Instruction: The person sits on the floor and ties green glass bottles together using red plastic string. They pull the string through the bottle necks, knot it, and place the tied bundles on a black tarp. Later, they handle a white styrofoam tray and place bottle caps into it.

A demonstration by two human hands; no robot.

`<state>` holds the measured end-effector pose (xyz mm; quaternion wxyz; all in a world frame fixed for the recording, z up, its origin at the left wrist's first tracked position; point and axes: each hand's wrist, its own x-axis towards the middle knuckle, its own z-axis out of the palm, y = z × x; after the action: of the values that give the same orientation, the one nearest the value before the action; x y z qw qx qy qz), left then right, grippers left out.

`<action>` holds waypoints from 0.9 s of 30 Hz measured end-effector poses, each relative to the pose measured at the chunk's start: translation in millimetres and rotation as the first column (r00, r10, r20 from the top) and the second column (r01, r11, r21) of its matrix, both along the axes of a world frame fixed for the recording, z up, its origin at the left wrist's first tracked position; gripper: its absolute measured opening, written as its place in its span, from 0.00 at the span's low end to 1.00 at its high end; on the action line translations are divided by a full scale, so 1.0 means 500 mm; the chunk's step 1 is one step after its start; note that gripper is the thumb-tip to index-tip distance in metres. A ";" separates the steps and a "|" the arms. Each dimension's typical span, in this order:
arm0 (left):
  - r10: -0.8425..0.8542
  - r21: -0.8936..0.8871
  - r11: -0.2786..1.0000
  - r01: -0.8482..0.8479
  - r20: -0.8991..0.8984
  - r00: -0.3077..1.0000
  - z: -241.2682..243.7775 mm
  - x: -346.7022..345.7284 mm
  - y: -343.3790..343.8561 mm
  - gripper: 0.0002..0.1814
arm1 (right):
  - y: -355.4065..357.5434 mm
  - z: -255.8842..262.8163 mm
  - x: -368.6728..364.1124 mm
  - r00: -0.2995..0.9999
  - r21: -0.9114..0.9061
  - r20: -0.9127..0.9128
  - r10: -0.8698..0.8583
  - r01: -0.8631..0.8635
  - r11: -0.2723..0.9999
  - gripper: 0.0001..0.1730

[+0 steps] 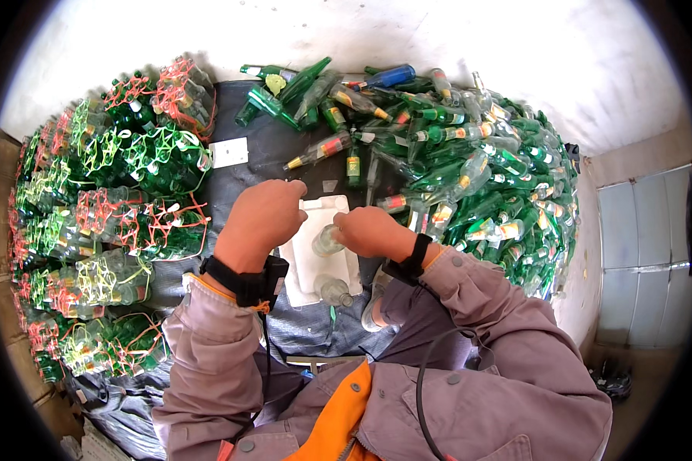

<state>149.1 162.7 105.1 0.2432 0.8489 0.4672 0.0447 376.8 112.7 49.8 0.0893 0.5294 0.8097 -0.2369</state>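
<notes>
A clear glass bottle (326,242) is over a white board (307,274), with the fingers of my right hand (375,231) closed around its upper part. A second clear glass bottle (333,290) stands near the lower right part of that board. To the left, my left hand (268,216) is bent over the board's upper left edge, its fingers curled. The back of that hand hides its palm, so whether it holds anything is unclear. Both wrists wear black straps.
Loose green and clear bottles (473,173) pile up at the right, reaching the white wall (438,29). Bundles of bottles tied with red and green cord (161,155) stack at the left. Black sheeting (236,115) covers the floor, with a white card (229,152) on it.
</notes>
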 end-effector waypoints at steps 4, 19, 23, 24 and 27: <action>0.021 0.028 0.999 -0.022 0.020 1.000 0.002 -0.003 -0.004 0.16 | -0.015 -0.007 -0.017 0.998 -0.014 -0.002 0.058 -0.058 0.998 0.17; -0.005 0.017 1.000 0.005 0.015 1.000 0.001 0.002 -0.010 0.19 | -0.055 -0.009 -0.032 0.984 -0.026 -0.072 0.163 -0.165 0.986 0.13; -0.005 0.014 1.000 0.005 0.010 1.000 0.002 0.002 -0.011 0.19 | -0.055 0.008 -0.027 0.983 -0.086 -0.042 0.181 -0.184 0.979 0.14; -0.004 0.011 1.000 0.004 0.006 1.000 0.002 0.002 -0.011 0.19 | -0.054 0.014 -0.024 0.980 -0.113 -0.030 0.196 -0.198 0.974 0.14; 0.000 0.009 1.000 0.000 0.006 1.000 0.000 0.005 -0.011 0.20 | -0.051 0.014 -0.017 0.973 -0.132 -0.059 0.224 -0.230 0.964 0.20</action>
<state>151.4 157.1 105.1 0.2410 0.8498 0.4662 0.0493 368.2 87.0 56.5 0.1346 0.4205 0.8484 -0.2920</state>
